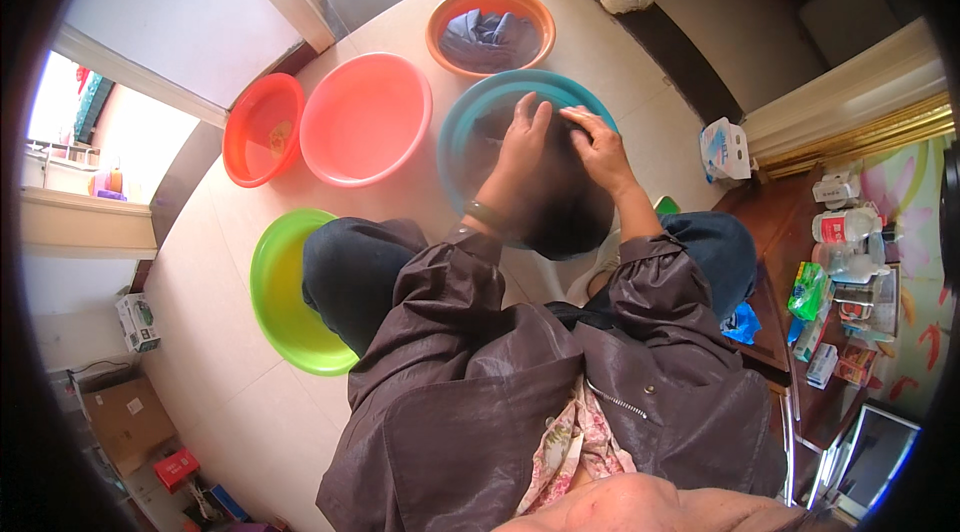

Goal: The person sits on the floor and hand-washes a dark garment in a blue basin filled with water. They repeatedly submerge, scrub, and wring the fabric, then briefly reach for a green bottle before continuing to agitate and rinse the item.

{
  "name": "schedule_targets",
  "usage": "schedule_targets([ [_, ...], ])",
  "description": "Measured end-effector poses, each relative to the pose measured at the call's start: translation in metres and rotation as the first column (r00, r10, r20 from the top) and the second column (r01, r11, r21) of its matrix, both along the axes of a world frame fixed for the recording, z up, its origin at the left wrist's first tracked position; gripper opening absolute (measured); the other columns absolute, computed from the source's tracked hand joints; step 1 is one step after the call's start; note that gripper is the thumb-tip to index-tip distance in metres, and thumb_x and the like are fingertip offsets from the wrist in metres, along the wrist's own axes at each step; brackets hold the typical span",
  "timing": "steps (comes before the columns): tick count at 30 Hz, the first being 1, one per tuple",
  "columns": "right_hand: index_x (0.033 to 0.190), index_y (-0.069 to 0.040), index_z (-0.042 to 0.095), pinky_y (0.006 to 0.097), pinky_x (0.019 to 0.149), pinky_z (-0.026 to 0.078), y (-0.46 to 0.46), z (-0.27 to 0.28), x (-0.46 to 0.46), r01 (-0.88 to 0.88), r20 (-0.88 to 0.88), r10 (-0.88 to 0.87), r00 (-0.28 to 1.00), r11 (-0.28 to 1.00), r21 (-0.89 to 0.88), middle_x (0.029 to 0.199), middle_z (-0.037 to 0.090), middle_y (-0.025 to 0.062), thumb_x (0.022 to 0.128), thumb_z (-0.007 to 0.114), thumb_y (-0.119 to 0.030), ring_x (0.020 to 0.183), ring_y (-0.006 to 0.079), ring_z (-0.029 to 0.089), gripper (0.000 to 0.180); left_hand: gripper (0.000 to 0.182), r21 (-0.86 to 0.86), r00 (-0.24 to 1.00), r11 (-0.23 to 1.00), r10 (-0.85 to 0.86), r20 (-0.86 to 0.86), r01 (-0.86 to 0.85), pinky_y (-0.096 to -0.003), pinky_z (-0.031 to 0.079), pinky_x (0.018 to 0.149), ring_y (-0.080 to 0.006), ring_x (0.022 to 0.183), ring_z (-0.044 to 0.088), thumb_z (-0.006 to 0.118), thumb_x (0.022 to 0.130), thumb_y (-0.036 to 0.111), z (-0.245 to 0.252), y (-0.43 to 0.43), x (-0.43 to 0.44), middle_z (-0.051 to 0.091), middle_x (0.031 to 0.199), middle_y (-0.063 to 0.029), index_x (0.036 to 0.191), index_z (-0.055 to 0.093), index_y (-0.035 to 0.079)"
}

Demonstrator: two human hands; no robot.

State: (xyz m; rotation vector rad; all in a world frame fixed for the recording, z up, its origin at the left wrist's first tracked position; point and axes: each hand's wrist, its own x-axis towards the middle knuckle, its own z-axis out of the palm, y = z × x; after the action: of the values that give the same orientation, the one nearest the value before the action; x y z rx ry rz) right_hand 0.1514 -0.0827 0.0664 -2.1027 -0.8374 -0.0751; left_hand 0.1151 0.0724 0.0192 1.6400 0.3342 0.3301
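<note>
A teal plastic basin (452,157) stands on the floor between my knees. In it lies a dark cloth (574,209), which bulges over the basin's near rim and looks blurred. My left hand (523,138), a dark bangle at its wrist, is against the cloth with its fingers pointing to the far rim; how firmly it grips cannot be seen. Bent at the fingers, my right hand (600,146) holds the cloth's upper part close to the left fingertips. The basin's bottom is hidden beneath the cloth.
Beyond the teal basin sits an orange basin (541,14) holding bluish cloth (487,41). A pink basin (365,119) and a red basin (251,112) stand to the left. My left knee overlaps a green basin (274,299). A wooden cabinet (776,232) is at right.
</note>
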Motion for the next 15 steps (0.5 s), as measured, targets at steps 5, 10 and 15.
schedule_targets([
  [5, 0.119, -0.01, 0.063, 0.0394, 0.088, 0.048, -0.002, 0.006, 0.002, -0.124, -0.286, 0.057, 0.957, 0.967, -0.223, 0.103, 0.064, 0.0141, 0.076, 0.074, -0.047, 0.096, 0.0262, 0.061, 0.058, 0.06, -0.122, 0.969, 0.961, -0.244, 0.045, 0.247, -0.0323, 0.032, 0.108, -0.0218, 0.13, 0.042, 0.05, 0.1, 0.038, 0.017, 0.004, -0.01, 0.045, 0.141, -0.0137, 0.145, 0.035, 0.002],
  [10, 0.128, -0.012, 0.056, 0.0416, 0.1, 0.04, 0.0, 0.005, 0.002, -0.114, -0.056, 0.109, 0.992, 0.991, -0.077, 0.108, 0.065, 0.0123, 0.07, 0.078, -0.052, 0.105, 0.0282, 0.06, 0.074, 0.064, -0.169, 0.917, 0.906, -0.398, -0.027, 0.389, -0.032, 0.031, 0.108, -0.0196, 0.13, 0.039, 0.05, 0.1, 0.034, 0.025, 0.011, -0.019, 0.041, 0.143, -0.0109, 0.152, 0.022, 0.008],
  [15, 0.123, -0.012, 0.058, 0.0416, 0.107, 0.037, 0.0, 0.004, 0.002, -0.231, -0.267, 0.174, 0.948, 0.952, -0.202, 0.113, 0.067, 0.0121, 0.071, 0.078, -0.048, 0.108, 0.0332, 0.062, 0.066, 0.066, -0.317, 0.893, 0.838, -0.443, 0.083, 0.445, -0.0288, 0.037, 0.102, -0.0143, 0.113, 0.047, 0.047, 0.102, 0.035, 0.032, 0.006, -0.027, 0.044, 0.135, -0.0097, 0.154, 0.016, 0.011],
])
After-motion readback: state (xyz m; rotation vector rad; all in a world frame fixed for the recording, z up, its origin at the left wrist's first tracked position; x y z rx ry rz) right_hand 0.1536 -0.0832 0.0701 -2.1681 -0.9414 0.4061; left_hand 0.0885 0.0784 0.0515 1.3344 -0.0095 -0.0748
